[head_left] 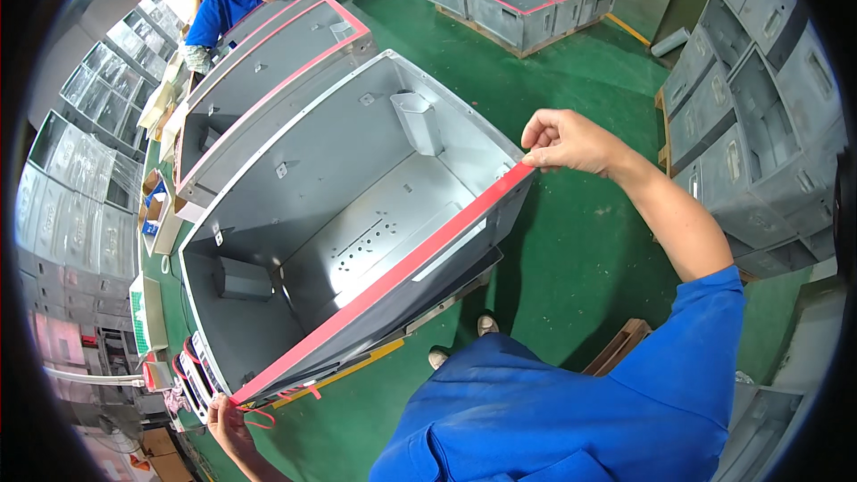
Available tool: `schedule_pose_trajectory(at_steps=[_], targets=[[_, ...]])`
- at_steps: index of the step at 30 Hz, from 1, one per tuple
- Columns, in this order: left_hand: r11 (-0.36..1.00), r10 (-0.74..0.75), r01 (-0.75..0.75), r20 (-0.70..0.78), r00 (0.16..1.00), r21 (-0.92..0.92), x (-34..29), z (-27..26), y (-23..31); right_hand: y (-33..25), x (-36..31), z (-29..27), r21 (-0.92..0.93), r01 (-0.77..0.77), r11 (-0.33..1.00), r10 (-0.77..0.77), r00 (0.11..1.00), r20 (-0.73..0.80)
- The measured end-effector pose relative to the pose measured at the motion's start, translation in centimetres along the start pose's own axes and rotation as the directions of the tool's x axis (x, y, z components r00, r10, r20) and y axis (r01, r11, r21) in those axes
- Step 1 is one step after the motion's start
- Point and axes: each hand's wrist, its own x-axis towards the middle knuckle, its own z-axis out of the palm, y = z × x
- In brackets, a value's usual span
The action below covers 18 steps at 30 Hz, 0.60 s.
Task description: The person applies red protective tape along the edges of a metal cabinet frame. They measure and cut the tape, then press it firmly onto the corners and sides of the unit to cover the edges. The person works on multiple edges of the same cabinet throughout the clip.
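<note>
With fingers (540, 132) of the right hand (580, 148) curled and nearly closed, touching one end of a red strip (393, 278) running along the near rim of an open grey metal box (330, 147), unclear whether gripping; with the left hand (232, 435), pinching the other end between closed fingertips.

The right arm (678, 225) reaches out ahead, elbow bent, and ends in the right grip (574, 145), thumb and forefinger pinched together, other fingers curled. The left grip (229, 429) pinches too, fingertips up (little of the left forearm (261, 466) shows).
</note>
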Motion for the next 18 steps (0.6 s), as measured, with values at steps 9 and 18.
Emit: schedule_pose_trajectory(at_steps=[9, 18], targets=[[1.0, -0.011, 0.011, -0.025, 1.0, 0.009, 0.0, 0.2, 0.1, 1.9, -0.6, 0.7, 0.312, -0.048, 0.949, 0.066, 0.997, -0.048], [0.999, -0.018, 0.018, -0.007, 1.0, 0.05, -0.4, 1.1, 0.8, 2.2, -0.5, 2.0, 0.326, -0.065, 0.943, 0.105, 0.989, -0.106]])
